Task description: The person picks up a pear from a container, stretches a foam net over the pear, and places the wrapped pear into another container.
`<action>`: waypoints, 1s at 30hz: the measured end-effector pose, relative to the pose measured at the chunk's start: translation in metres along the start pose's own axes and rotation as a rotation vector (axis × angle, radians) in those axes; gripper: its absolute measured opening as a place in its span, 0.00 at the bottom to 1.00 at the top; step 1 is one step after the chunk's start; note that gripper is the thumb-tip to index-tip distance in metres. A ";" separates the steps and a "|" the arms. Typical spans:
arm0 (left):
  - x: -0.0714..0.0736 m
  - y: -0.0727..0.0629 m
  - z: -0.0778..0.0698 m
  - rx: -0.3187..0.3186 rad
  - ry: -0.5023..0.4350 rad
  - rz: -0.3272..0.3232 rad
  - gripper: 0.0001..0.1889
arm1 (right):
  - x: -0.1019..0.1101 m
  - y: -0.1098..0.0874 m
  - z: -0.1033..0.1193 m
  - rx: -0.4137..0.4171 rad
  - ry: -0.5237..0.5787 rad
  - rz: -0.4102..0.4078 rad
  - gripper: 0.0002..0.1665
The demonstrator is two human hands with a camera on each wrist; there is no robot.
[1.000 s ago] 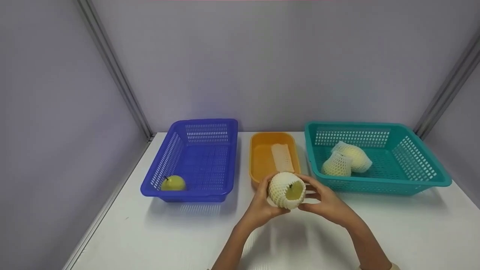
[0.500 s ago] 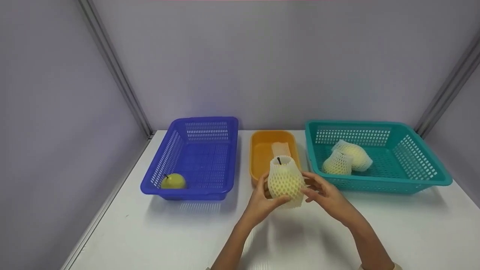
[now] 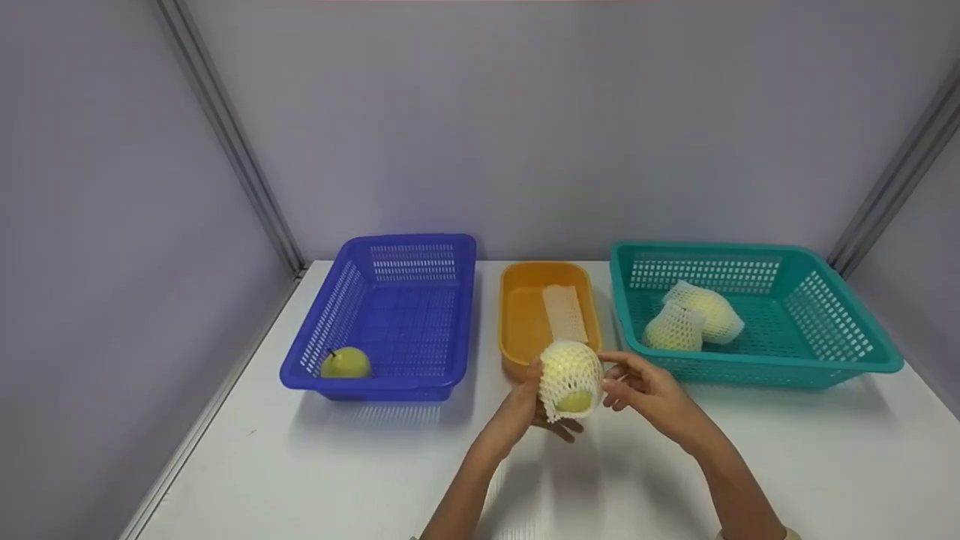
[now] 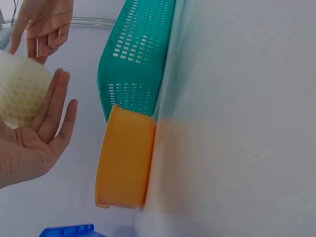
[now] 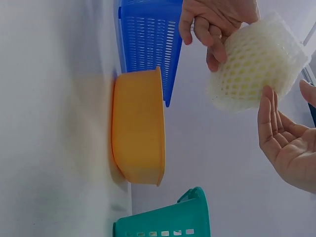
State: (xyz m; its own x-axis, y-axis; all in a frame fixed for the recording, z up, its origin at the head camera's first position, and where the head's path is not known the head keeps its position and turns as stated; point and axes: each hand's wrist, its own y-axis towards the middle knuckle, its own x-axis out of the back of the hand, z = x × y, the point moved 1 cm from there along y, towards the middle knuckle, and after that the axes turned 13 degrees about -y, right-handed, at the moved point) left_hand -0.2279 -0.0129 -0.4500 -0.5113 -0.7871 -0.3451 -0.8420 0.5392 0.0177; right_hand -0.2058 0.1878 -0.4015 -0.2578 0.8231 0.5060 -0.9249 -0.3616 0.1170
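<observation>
The left hand (image 3: 523, 407) is gripping a round, yellow-green pear in a white foam-net sleeve (image 3: 568, 375) above the white tabletop (image 3: 360, 472), its thumb lying along the pear's left side and its other fingers passing beneath, some tips showing past the underside. The sleeve is covering most of the fruit, while a bare patch is showing at the end nearest the person. The right hand (image 3: 654, 395) is standing at the pear's right side with loosely bent, parted fingers, closing round nothing; its foremost fingertips are meeting the net in the right wrist view, where the thumb is standing apart from it. Just beyond the held pear, a flat strip of pale foam netting (image 3: 566, 313) is lying in a small orange plastic tub (image 3: 523, 319). To the left, a bare yellow-green pear (image 3: 346, 364) is resting in the near left corner of a blue slotted plastic basket (image 3: 409, 315); to the right, two net-wrapped pale yellow fruits (image 3: 675, 330) are touching each other in a teal slotted plastic basket (image 3: 780, 315).
</observation>
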 end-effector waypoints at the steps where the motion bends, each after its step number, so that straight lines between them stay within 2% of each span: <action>1: 0.000 0.000 0.001 0.015 0.003 0.008 0.40 | 0.000 0.000 0.000 -0.011 0.001 -0.004 0.27; 7: -0.001 -0.002 0.002 0.075 0.053 0.022 0.43 | -0.001 0.000 -0.002 -0.055 0.024 -0.028 0.26; 13: 0.000 -0.002 0.002 0.071 0.068 0.120 0.44 | -0.002 0.000 -0.003 -0.084 0.031 -0.048 0.23; 18: 0.000 -0.002 0.002 0.075 0.073 0.140 0.46 | -0.004 0.001 -0.005 -0.106 0.026 -0.073 0.20; 23: 0.000 -0.002 0.001 0.106 0.076 0.130 0.46 | -0.005 0.001 -0.005 -0.062 0.041 -0.073 0.16; 27: 0.000 -0.003 0.001 0.132 0.035 0.143 0.44 | -0.006 0.001 -0.003 -0.016 0.056 -0.062 0.15; 30: 0.001 -0.004 0.000 0.124 0.006 0.142 0.42 | -0.006 0.001 0.000 -0.001 0.038 -0.064 0.17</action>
State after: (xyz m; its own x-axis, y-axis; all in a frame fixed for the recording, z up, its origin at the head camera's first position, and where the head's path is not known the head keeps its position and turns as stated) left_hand -0.2252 -0.0160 -0.4500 -0.6251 -0.7015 -0.3421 -0.7334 0.6780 -0.0502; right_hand -0.2053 0.1824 -0.4048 -0.2086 0.8608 0.4642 -0.9402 -0.3072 0.1471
